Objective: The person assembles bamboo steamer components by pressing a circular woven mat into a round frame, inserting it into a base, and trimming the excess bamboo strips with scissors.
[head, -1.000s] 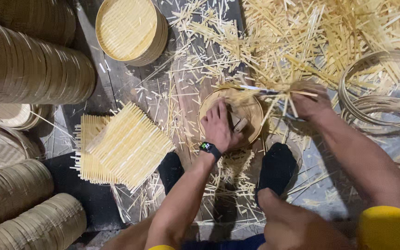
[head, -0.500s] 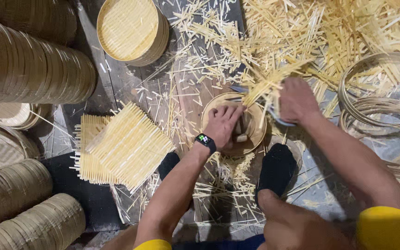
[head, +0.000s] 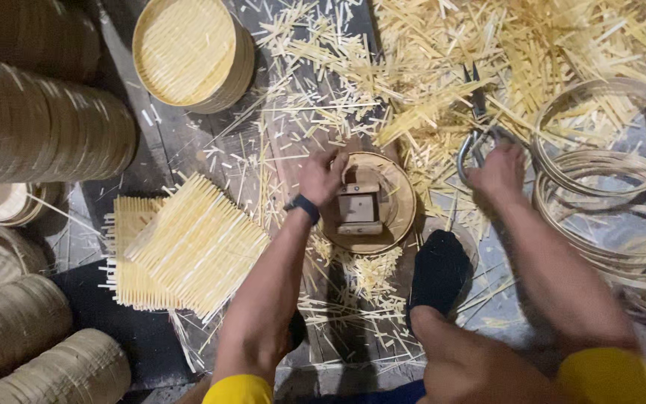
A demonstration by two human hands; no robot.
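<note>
**Inspector:** What had changed by this moment?

**Assistant:** The right hand [head: 497, 170] had let go of the bundle of bamboo sticks it gripped half a second earlier. It now lay on the loop handles of the shears [head: 477, 129], right of centre in the frame; whether the fingers were closed on the handles could not be told.

**Inspector:** And the left hand?

**Assistant:** The left hand [head: 323, 176] had stayed put, fingers curled and pressing on the rim of the round bamboo frame [head: 396, 203], centre of the frame, with a small wooden block [head: 358, 208] inside it.

**Inspector:** Surroundings?

**Assistant:** Loose sticks [head: 443, 67] covered the floor above. A square slat mat [head: 188, 247] lay at left, thin hoops [head: 607, 172] at right, a finished round tray [head: 184, 49] at upper left. One black-socked foot [head: 440, 271] rested just below the frame.

**Inspector:** Meaning?

**Assistant:** In my judgement, work had turned from gathering sticks to cutting.
</note>
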